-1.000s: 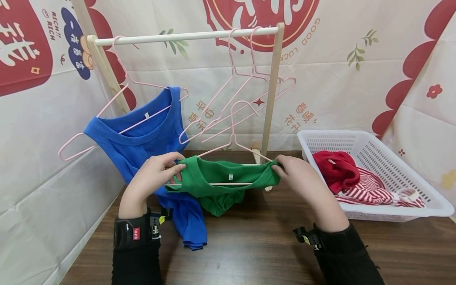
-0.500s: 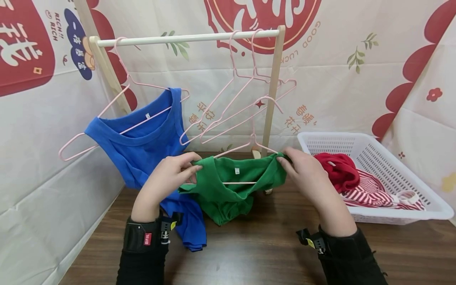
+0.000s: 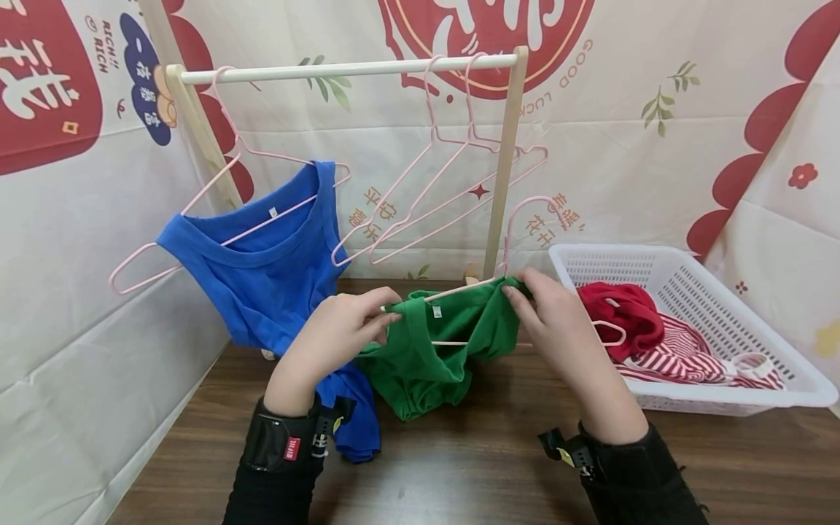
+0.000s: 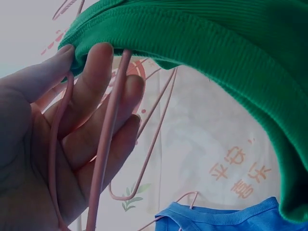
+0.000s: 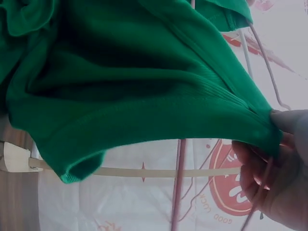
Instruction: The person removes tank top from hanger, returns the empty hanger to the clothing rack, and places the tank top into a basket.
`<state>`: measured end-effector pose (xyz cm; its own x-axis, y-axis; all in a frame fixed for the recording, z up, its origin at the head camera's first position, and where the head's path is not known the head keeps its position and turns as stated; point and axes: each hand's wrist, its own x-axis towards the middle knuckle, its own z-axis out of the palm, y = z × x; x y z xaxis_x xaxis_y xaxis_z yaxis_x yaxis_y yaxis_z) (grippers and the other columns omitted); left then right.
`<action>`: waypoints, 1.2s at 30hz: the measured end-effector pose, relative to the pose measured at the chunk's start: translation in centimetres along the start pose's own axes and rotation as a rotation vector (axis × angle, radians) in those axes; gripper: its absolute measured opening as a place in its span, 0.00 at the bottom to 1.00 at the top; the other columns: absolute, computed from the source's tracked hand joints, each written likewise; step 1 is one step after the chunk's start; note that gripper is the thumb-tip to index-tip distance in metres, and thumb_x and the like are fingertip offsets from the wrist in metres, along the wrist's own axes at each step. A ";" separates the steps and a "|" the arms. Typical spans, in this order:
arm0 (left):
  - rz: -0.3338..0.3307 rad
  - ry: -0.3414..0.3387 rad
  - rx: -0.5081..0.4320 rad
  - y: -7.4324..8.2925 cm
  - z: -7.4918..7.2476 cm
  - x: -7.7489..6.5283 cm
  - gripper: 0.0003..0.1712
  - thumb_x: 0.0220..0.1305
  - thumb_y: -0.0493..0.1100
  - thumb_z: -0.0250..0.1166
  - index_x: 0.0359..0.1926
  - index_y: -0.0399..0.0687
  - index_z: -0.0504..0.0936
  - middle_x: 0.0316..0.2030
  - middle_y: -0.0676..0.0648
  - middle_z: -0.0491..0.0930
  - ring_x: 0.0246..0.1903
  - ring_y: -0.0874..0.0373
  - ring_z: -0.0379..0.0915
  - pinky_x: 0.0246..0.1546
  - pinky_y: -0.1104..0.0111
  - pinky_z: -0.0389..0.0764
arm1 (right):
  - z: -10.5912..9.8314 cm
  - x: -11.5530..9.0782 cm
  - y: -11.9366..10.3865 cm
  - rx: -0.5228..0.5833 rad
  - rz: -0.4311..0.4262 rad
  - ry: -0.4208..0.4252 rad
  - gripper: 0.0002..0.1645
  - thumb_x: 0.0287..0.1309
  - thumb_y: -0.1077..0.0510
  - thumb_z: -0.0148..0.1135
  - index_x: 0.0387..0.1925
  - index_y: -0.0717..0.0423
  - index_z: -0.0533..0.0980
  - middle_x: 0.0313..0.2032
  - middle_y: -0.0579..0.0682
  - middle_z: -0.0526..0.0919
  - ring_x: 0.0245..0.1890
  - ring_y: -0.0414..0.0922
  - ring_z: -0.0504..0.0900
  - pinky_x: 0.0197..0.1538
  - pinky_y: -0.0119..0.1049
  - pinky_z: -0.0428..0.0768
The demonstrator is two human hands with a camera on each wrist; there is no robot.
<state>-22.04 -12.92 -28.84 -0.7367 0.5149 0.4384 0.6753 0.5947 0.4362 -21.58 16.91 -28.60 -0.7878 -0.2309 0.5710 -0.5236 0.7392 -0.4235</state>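
Note:
Between both hands in the head view hangs a green tank top point(image 3: 495, 321), neck opening up and lower part bunched. My left hand point(image 3: 337, 332) pinches its left shoulder strap between thumb and fingers. With the right hand point(image 3: 558, 317) I pinch the other strap. A pink hanger point(image 3: 509, 230) runs through the top, its hook rising behind the right strap and its right end showing beyond the right hand. Hanger wire point(image 4: 109, 120) crosses my left fingers in the left wrist view. In the right wrist view, green fabric point(image 5: 144, 115) stretches to my right fingertips.
A rack with a white bar point(image 3: 354, 69) stands behind, holding a blue tank top point(image 3: 262, 255) on a hanger at left and bare pink hangers point(image 3: 420, 182) at right. A white basket point(image 3: 728, 313) on the right contains red clothing point(image 3: 620, 310) and a striped garment point(image 3: 682, 357).
The hanger has shifted right through the green tank top, its hook moving right and its right end emerging past my right hand. My left hand has moved right, narrowing the gap between hands.

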 end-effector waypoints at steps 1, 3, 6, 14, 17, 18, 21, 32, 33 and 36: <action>0.001 0.005 -0.007 0.0 0.0 0.0 0.05 0.70 0.42 0.60 0.45 0.53 0.79 0.22 0.59 0.80 0.24 0.69 0.76 0.25 0.66 0.76 | 0.0 0.0 0.0 0.010 0.001 0.010 0.09 0.71 0.55 0.54 0.41 0.57 0.75 0.32 0.51 0.78 0.33 0.48 0.75 0.40 0.47 0.77; 0.000 0.014 -0.021 0.0 -0.2 -0.1 0.05 0.70 0.42 0.60 0.45 0.53 0.79 0.23 0.59 0.81 0.25 0.69 0.77 0.26 0.65 0.76 | 0.1 0.0 0.0 0.030 -0.005 0.030 0.08 0.71 0.56 0.54 0.42 0.57 0.75 0.33 0.51 0.78 0.33 0.47 0.74 0.39 0.45 0.76; -0.014 0.019 -0.039 -0.1 -0.4 -0.1 0.05 0.70 0.43 0.60 0.45 0.53 0.80 0.24 0.58 0.81 0.26 0.69 0.78 0.27 0.64 0.76 | 0.1 -0.1 0.1 0.055 -0.027 0.055 0.08 0.71 0.57 0.54 0.43 0.58 0.74 0.33 0.51 0.78 0.34 0.46 0.73 0.38 0.44 0.76; -0.047 0.037 -0.074 -0.4 -0.9 -0.2 0.06 0.69 0.42 0.62 0.44 0.51 0.82 0.33 0.54 0.84 0.31 0.60 0.82 0.36 0.62 0.79 | 0.0 -0.3 0.2 0.046 -0.060 0.106 0.07 0.68 0.60 0.57 0.44 0.59 0.75 0.34 0.52 0.80 0.34 0.48 0.74 0.39 0.46 0.73; -0.057 0.045 -0.087 -0.6 -1.0 -0.3 0.06 0.69 0.42 0.62 0.43 0.51 0.83 0.36 0.53 0.83 0.32 0.58 0.83 0.38 0.61 0.81 | 0.0 -0.2 0.3 0.034 -0.065 0.115 0.07 0.67 0.60 0.58 0.44 0.59 0.75 0.34 0.53 0.81 0.35 0.49 0.74 0.41 0.47 0.71; -0.061 0.048 -0.089 -0.6 -1.1 -0.3 0.06 0.69 0.42 0.62 0.43 0.51 0.83 0.37 0.53 0.83 0.33 0.59 0.83 0.39 0.61 0.81 | -0.1 -0.2 0.3 0.035 -0.063 0.116 0.08 0.67 0.60 0.58 0.45 0.59 0.75 0.34 0.54 0.81 0.35 0.50 0.74 0.41 0.48 0.71; -0.061 0.063 -0.082 -1.0 -1.4 -0.5 0.07 0.69 0.42 0.61 0.44 0.51 0.84 0.37 0.53 0.83 0.34 0.61 0.82 0.39 0.61 0.81 | -0.2 -0.2 0.3 0.043 -0.050 0.116 0.08 0.68 0.60 0.57 0.45 0.60 0.75 0.34 0.54 0.80 0.34 0.50 0.74 0.40 0.48 0.72; -0.141 0.156 -0.062 -2.8 -3.2 -2.0 0.08 0.71 0.41 0.59 0.45 0.50 0.83 0.31 0.52 0.81 0.31 0.59 0.75 0.32 0.61 0.75 | -1.2 -0.2 0.9 0.059 0.022 0.162 0.12 0.71 0.58 0.53 0.47 0.63 0.74 0.37 0.59 0.80 0.37 0.53 0.76 0.43 0.52 0.75; -0.145 0.163 -0.066 -2.9 -3.3 -2.1 0.08 0.71 0.41 0.59 0.46 0.49 0.83 0.32 0.52 0.82 0.31 0.59 0.75 0.33 0.60 0.76 | -1.3 -0.2 0.9 0.063 0.031 0.168 0.12 0.71 0.58 0.53 0.47 0.63 0.73 0.39 0.60 0.80 0.39 0.54 0.77 0.45 0.54 0.76; -0.152 0.180 -0.082 -3.4 -3.6 -2.2 0.08 0.71 0.40 0.59 0.46 0.47 0.83 0.31 0.51 0.82 0.32 0.59 0.77 0.35 0.60 0.77 | -1.5 -0.2 1.1 0.081 0.048 0.182 0.12 0.71 0.58 0.53 0.47 0.64 0.74 0.42 0.61 0.80 0.43 0.56 0.78 0.50 0.58 0.75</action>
<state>-22.54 -18.31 -28.47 -0.8168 0.3006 0.4925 0.5631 0.6014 0.5668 -21.51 18.70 -28.16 -0.7444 -0.0731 0.6637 -0.5175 0.6913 -0.5043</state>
